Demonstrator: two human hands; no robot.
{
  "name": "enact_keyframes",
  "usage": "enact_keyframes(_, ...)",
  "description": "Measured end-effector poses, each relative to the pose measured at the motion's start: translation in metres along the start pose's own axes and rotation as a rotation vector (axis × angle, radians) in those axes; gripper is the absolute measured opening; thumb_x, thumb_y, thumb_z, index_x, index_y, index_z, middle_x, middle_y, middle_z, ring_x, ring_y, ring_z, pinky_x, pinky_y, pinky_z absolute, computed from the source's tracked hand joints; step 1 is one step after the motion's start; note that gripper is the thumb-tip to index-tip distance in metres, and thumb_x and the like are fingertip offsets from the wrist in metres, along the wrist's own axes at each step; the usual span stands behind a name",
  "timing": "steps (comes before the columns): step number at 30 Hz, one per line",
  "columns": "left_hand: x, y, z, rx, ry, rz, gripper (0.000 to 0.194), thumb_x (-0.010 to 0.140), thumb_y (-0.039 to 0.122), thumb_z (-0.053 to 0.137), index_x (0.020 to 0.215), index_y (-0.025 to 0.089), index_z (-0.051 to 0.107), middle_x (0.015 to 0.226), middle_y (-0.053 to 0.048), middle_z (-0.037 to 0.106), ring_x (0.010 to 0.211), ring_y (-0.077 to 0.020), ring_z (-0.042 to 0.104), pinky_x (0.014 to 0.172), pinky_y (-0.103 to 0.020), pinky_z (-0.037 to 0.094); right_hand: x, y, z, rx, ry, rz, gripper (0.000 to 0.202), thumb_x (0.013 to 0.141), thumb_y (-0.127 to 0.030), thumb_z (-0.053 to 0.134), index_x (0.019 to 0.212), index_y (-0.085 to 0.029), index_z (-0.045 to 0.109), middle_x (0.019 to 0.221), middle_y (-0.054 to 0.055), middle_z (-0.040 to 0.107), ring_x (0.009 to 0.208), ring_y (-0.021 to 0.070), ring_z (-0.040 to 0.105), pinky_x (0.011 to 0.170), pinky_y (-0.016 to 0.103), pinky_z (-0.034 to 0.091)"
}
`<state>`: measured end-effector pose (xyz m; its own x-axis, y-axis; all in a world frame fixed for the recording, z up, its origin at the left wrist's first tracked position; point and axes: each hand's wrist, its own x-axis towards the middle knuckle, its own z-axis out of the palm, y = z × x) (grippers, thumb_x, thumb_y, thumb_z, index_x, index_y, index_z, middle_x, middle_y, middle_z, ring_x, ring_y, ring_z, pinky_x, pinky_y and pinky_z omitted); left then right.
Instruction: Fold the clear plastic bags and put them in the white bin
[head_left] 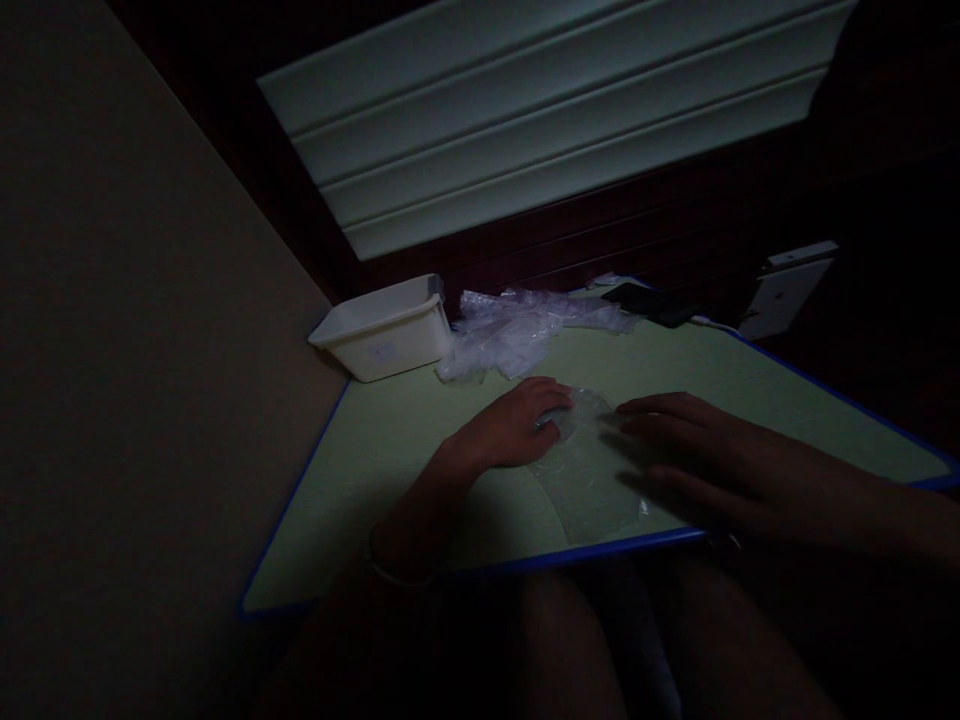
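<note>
A clear plastic bag (592, 490) lies flat on the pale green table (420, 430), its near part close to the blue front edge. My left hand (521, 420) has its fingers curled on the bag's crumpled far end, with plastic showing between thumb and fingers. To the right, my right hand (697, 450) is held over the bag's right side, palm down, its fingers stretched out and apart. A heap of crumpled clear plastic bags (510, 330) lies beyond my left hand.
At the back left corner stands a white plastic bin (397, 335). A dark flat object (649, 303) with a white cable lies at the back edge. Beyond it are a white box and tablet-like object (787, 298). A wall borders the left side.
</note>
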<state>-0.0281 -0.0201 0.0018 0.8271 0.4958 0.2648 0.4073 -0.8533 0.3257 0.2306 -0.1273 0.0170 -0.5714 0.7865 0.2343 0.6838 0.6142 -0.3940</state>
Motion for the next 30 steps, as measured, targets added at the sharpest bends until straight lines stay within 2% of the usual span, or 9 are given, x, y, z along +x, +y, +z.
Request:
enact_keyframes(2,0.000,0.000,-0.001,-0.014,-0.002,-0.005,0.038,0.083,0.012,0.051,0.121,0.016,0.058,0.134,-0.010,0.055,0.130,-0.0205,0.045,0.113,-0.042,0.036,0.011,0.011,-0.011,0.007,-0.027,-0.025,0.042,0.093,-0.036,0.048,0.132,-0.023,0.055,0.141,0.011,0.051,0.124,0.0282,0.053,0.101,0.043,0.047)
enact_keyframes(4,-0.001,0.000,-0.003,-0.033,0.010,-0.020,0.040,0.082,0.011,0.051,0.121,0.016,0.057,0.135,-0.010,0.055,0.130,-0.0205,0.045,0.113,-0.042,0.036,0.032,0.025,-0.023,0.028,-0.005,0.018,0.041,0.093,-0.037,0.046,0.130,-0.021,0.056,0.135,0.012,0.057,0.117,0.0275,0.058,0.096,0.043,0.049)
enact_keyframes(7,-0.001,-0.002,-0.006,-0.031,0.093,-0.080,0.041,0.081,0.010,0.052,0.121,0.016,0.057,0.131,-0.010,0.056,0.126,-0.0204,0.048,0.110,-0.041,0.039,0.075,0.050,-0.035,0.117,-0.012,0.049,0.039,0.091,-0.042,0.046,0.113,-0.016,0.064,0.110,0.012,0.069,0.091,0.0242,0.066,0.076,0.036,0.053)
enact_keyframes(10,-0.001,-0.005,-0.006,0.032,0.172,-0.132,0.034,0.084,0.013,0.052,0.117,0.017,0.058,0.119,-0.009,0.060,0.116,-0.0203,0.052,0.105,-0.040,0.043,0.116,0.068,-0.031,0.174,-0.076,-0.011,0.039,0.087,-0.044,0.049,0.099,-0.011,0.067,0.087,0.010,0.070,0.076,0.0218,0.064,0.069,0.034,0.049)
enact_keyframes(13,-0.002,-0.006,-0.005,0.112,0.174,-0.203,0.024,0.087,0.022,0.053,0.109,0.016,0.060,0.107,-0.008,0.061,0.107,-0.0219,0.054,0.098,-0.040,0.046,0.138,0.075,-0.016,0.210,-0.060,-0.061,0.036,0.085,-0.042,0.052,0.093,-0.011,0.067,0.084,0.009,0.069,0.073,0.0195,0.061,0.070,0.032,0.046)
enact_keyframes(16,-0.005,-0.004,-0.005,0.152,0.153,-0.287,0.023,0.088,0.030,0.054,0.107,0.017,0.058,0.100,-0.008,0.060,0.099,-0.0226,0.055,0.091,-0.040,0.048,0.138,0.077,0.001,0.281,-0.032,-0.037,0.033,0.086,-0.039,0.051,0.099,-0.011,0.064,0.086,0.008,0.068,0.073,0.0180,0.061,0.069,0.029,0.045)
enact_keyframes(19,-0.008,-0.002,-0.007,0.144,0.094,-0.318,0.028,0.085,0.031,0.058,0.109,0.017,0.055,0.100,-0.007,0.060,0.098,-0.0230,0.055,0.089,-0.040,0.048,0.130,0.079,0.011,0.351,-0.036,-0.004,0.033,0.086,-0.038,0.050,0.103,-0.012,0.061,0.086,0.007,0.069,0.072,0.0177,0.061,0.066,0.028,0.046)
enact_keyframes(24,-0.011,-0.005,-0.011,0.105,0.055,-0.339,0.030,0.085,0.030,0.058,0.112,0.018,0.055,0.110,-0.009,0.059,0.105,-0.0237,0.054,0.095,-0.041,0.046,0.123,0.077,0.010,0.260,-0.047,-0.049,0.033,0.085,-0.036,0.051,0.106,-0.012,0.061,0.081,0.005,0.067,0.067,0.0160,0.058,0.062,0.027,0.044)
enact_keyframes(30,-0.012,-0.014,-0.011,0.052,0.035,-0.253,0.034,0.088,0.029,0.057,0.120,0.016,0.054,0.120,-0.009,0.058,0.114,-0.0220,0.051,0.102,-0.039,0.042,0.118,0.074,0.006,0.254,-0.098,-0.097,0.035,0.083,-0.031,0.053,0.111,-0.011,0.061,0.074,0.003,0.066,0.061,0.0150,0.056,0.057,0.027,0.041)
